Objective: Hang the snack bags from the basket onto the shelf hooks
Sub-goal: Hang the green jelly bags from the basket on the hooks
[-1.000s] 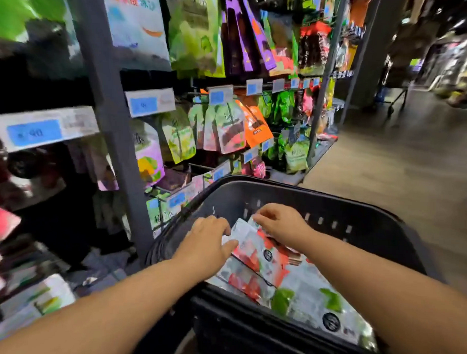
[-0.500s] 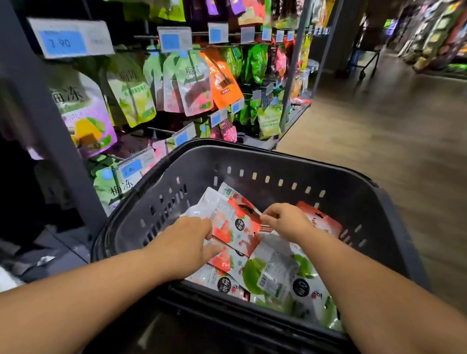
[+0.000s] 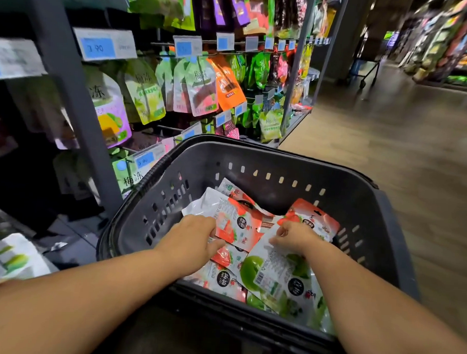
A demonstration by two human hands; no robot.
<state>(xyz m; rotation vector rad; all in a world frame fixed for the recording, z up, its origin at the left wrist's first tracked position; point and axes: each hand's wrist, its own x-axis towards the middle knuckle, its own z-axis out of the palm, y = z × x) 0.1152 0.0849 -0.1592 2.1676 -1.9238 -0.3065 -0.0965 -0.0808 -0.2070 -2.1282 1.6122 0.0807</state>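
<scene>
snack bags [image 3: 224, 280] heaped in my dark basket [image 3: 278, 155] beside the shelf [image 3: 69, 99]; my left hand [image 3: 194, 241] grips the edge of a red bag [image 3: 237, 221], my right hand [image 3: 295, 237] pinches the top of a green bag [image 3: 270, 273].

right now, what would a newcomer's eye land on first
The dark basket at centre, heaped with snack bags, draws the eye first. Inside it the left hand grips a red-and-white bag and the right hand pinches a green bag. Upper left, bright bags hang from shelf hooks.
</scene>
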